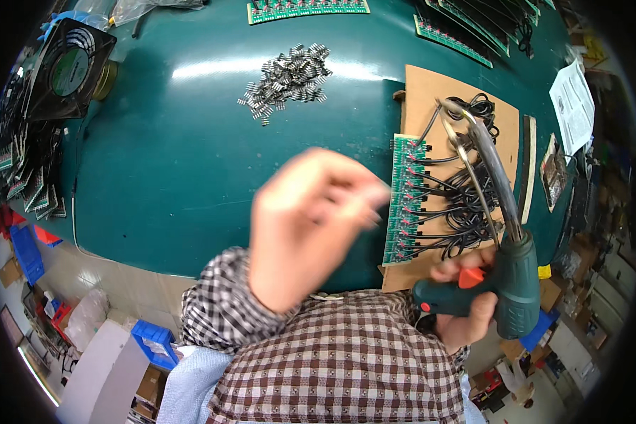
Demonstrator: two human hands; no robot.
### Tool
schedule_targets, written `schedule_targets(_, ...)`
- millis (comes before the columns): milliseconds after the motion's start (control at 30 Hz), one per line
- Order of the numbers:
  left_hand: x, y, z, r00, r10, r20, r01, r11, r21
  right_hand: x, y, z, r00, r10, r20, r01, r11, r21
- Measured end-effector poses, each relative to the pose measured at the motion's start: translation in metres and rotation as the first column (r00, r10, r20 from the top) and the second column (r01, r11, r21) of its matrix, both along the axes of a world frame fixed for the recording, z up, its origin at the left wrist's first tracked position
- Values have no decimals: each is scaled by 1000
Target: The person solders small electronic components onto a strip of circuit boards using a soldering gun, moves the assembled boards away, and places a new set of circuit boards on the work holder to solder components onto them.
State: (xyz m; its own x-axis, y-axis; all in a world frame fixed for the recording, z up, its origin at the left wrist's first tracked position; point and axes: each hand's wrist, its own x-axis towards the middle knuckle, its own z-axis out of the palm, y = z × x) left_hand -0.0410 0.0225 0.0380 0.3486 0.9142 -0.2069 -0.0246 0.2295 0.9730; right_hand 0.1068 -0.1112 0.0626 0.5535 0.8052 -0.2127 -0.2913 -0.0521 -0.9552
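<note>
My right hand (pixel 466 304) grips a green soldering gun (pixel 517 286) with a red trigger. Its bent metal tube and tip reach up over the far end of a green circuit board strip (pixel 405 205). Black cables (pixel 466 205) run from the strip's right side into coiled bundles on a cardboard sheet (pixel 424 92). Left of the strip, my left hand (pixel 307 219) is blurred by motion, its fingers curled into a pinch close to the board's edge. Whatever those fingertips hold is too smeared to name. A pile of small metal-pinned connectors (pixel 287 78) lies beyond that hand.
A fan (pixel 71 69) stands at the far left above stacked boards (pixel 32 184). Another green board strip (pixel 307 8) lies at the back edge, with more boards (pixel 466 35) at the back right. A pale bar (pixel 527 169) and a paper sheet (pixel 572 106) lie right of the cardboard.
</note>
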Motion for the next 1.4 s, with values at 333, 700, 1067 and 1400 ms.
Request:
schedule_targets(333,24,-30,10,931,-197,307,267,941,-206,-12,38,7,924,113,366,-16,966,-257)
schedule_targets(700,19,-27,14,962,-271,28,265,955,131,-3,40,5,861,181,476,-74,969,-235)
schedule_targets(1067,13,-21,18,940,-317,-125,332,934,131,3,36,9,848,299,438,-220,950,-222)
schedule_targets(1400,37,5,-33,996,82,34,-69,956,-286,18,-9,2,898,153,413,-119,987,-108)
